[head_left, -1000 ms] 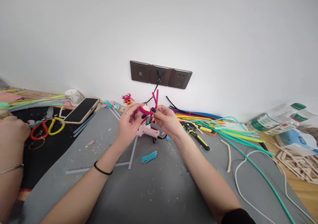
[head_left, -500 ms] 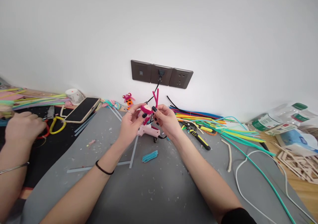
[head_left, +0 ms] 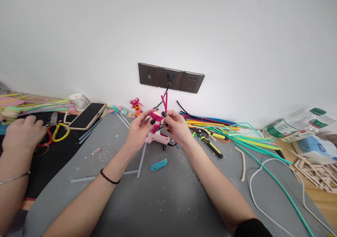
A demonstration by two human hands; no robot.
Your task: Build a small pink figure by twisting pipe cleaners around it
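Between my hands, above the grey mat, is a small figure wrapped in dark pink pipe cleaner. My left hand grips it from the left, thumb against its front. With thumb and fingers closed, my right hand pinches the dark pink pipe cleaner, whose two ends stick up in a V. A pale pink glue gun stands just behind and below my hands, partly covered by them. Nearer to me lies a folded blue pipe cleaner bundle.
Pliers and many coloured pipe cleaners lie to the right, by plastic bottles. On the left are a phone, a paper cup and another person's hand. A finished pink-orange figure stands at the wall.
My hands keep their hold, with the pink figure turned or shifted very slightly. The other person's hand at left has moved a little.
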